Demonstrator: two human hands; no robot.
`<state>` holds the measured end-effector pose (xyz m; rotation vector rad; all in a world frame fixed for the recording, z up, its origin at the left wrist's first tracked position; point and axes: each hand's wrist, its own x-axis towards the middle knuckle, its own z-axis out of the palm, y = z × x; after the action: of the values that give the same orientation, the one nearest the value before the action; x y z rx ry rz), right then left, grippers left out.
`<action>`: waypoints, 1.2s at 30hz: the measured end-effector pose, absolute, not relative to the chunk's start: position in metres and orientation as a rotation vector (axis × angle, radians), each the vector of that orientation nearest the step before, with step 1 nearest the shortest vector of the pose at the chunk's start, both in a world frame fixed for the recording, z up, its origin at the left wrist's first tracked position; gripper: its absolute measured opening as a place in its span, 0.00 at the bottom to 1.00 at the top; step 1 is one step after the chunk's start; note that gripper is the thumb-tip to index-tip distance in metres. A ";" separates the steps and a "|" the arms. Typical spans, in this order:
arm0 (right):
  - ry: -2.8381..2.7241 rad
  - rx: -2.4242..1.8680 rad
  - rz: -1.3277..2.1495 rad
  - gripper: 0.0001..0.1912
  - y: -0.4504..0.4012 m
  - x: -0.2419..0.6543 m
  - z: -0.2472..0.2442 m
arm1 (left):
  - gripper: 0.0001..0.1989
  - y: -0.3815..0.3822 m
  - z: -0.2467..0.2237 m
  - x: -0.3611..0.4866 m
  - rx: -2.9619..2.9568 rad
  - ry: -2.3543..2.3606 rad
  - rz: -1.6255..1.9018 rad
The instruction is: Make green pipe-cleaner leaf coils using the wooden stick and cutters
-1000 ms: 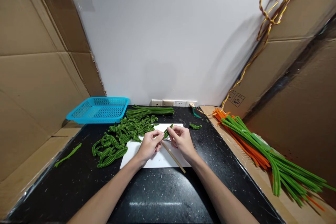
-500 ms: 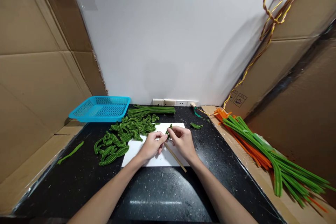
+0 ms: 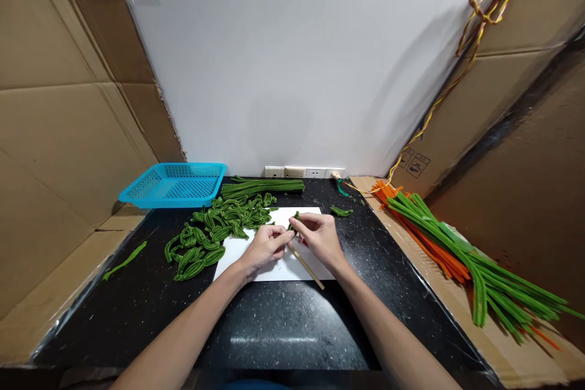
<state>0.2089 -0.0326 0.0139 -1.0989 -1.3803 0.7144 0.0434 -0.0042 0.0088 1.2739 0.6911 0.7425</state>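
Observation:
Over a white sheet of paper (image 3: 233, 265), both hands meet at a small dark-green pipe-cleaner leaf (image 3: 297, 216). My right hand (image 3: 320, 236) pinches it between thumb and forefinger, its tip poking up above the fingers. Close against it on the left, my left hand (image 3: 269, 245) is closed, thumb and forefinger pressed together at the leaf's lower end, which the fingers partly hide. A thin wooden stick (image 3: 308, 268) slants down to the right from beneath the fingertips; whether a hand grips it I cannot tell. Left of the paper lies a pile of similar green leaves (image 3: 219, 225).
A bundle of green pipe cleaners (image 3: 265, 187) lies behind the pile. At the back left sits a blue basket (image 3: 171, 202). One loose leaf (image 3: 341, 211) is right of the paper. Green stems (image 3: 475, 262) and orange stems (image 3: 439, 259) rest on cardboard at right.
The view has tilted slightly downward, so the scene sits a little higher. Both hands stay pinched together around the leaf, with only small finger shifts.

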 end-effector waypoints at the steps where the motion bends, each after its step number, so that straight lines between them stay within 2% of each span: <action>1: -1.327 -1.070 0.792 0.17 -0.031 0.210 0.015 | 0.27 -0.004 0.010 0.043 1.237 0.678 0.723; 4: -1.215 -1.012 0.890 0.14 -0.029 0.209 0.016 | 0.26 -0.004 0.014 0.041 1.159 0.647 0.665; 12: -1.148 -1.016 0.853 0.14 -0.035 0.197 0.017 | 0.24 -0.004 0.020 0.034 1.120 0.562 0.557; 22: -0.991 -0.868 1.223 0.16 -0.035 0.202 0.022 | 0.19 -0.007 0.020 0.032 1.049 0.460 0.532; 30: -0.935 -0.745 1.434 0.21 -0.040 0.205 0.026 | 0.20 -0.009 0.020 0.029 1.017 0.297 0.477; 36: -0.917 -0.824 1.243 0.19 -0.036 0.203 0.023 | 0.17 -0.005 0.020 0.026 0.972 0.301 0.548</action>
<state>0.2027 -0.0361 0.0234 -0.8237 -0.9170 1.2429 0.0261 -0.0048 0.0202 0.9723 0.3010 0.5480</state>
